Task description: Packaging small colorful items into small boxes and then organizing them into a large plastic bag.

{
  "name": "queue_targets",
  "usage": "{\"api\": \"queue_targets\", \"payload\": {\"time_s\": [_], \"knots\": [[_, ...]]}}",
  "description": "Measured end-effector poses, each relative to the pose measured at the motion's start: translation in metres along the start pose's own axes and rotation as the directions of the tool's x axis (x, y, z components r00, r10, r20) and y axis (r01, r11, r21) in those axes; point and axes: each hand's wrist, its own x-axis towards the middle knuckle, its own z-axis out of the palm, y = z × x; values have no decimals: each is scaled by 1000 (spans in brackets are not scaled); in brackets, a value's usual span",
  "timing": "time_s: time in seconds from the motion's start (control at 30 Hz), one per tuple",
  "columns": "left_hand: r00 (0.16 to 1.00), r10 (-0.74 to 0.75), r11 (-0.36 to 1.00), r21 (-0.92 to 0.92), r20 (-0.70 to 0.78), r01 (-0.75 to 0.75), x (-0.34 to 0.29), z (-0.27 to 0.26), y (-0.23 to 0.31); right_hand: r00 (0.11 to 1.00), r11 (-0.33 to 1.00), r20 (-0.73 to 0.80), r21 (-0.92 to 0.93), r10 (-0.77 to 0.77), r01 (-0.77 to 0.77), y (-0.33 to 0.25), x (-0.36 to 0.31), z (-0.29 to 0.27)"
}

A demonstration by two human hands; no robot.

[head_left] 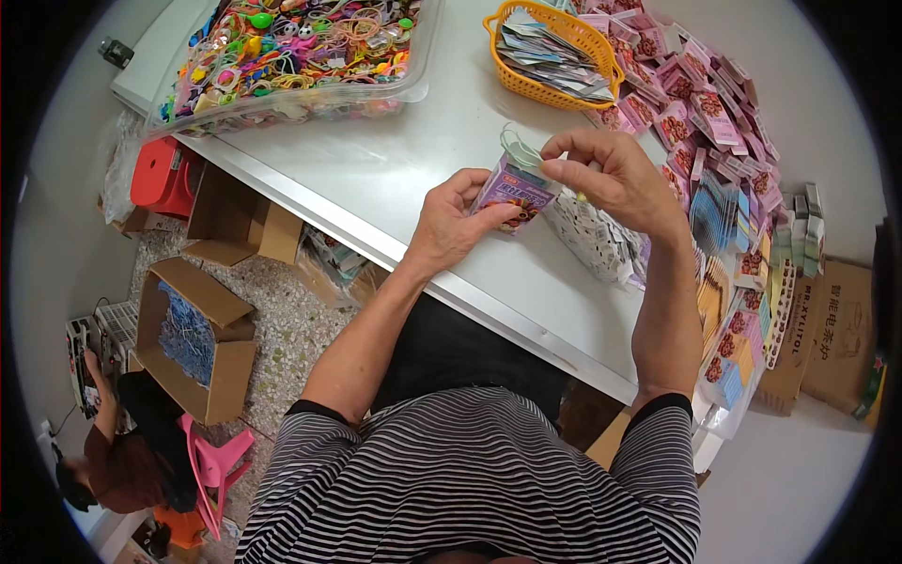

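Observation:
A small purple carton (517,199) with a pale green open top is held above the table. My left hand (451,218) is closed round its left side, the thumb lying across the printed front. At the carton's top right corner, my right hand (606,177) pinches the rim or flap with thumb and forefinger; its other fingers are curled, and what lies inside them is hidden. A thin pale loop (512,139) sticks up from the opening. Just below my right hand rests a clear plastic bag (597,240) of small white packets with dark marks.
A clear tub (395,92) of colourful bands and trinkets stands far left. At the back, a yellow basket (503,77) holds flat packets. Pink cartons (695,117) are heaped at the right. Open cardboard boxes (221,376) sit on the floor; another person (132,451) sits at lower left.

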Motion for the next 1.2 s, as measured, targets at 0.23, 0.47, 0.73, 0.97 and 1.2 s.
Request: {"api": "queue_targets", "payload": {"time_s": [0.23, 0.47, 0.73, 0.97, 1.2], "knots": [[1000, -9, 1000, 7, 0, 9, -1, 1, 3, 999, 994, -46, -107, -18, 13, 13, -6, 4], [1000, -20, 1000, -15, -1, 20, 0, 1, 1, 983, 894, -122, -442, -137, 69, 14, -7, 22], [1000, 8, 999, 36, 20, -9, 0, 0, -1, 993, 975, -120, -223, -14, -13, 11, -14, 20], [1000, -15, 1000, 3, 3, 15, -2, 0, 3, 876, 922, -475, 370, 85, 111, 9, -16, 17], [1000, -17, 1000, 25, 9, 17, -1, 1, 3, 958, 974, -278, 226, 67, -2, 12, -17, 25]]}}
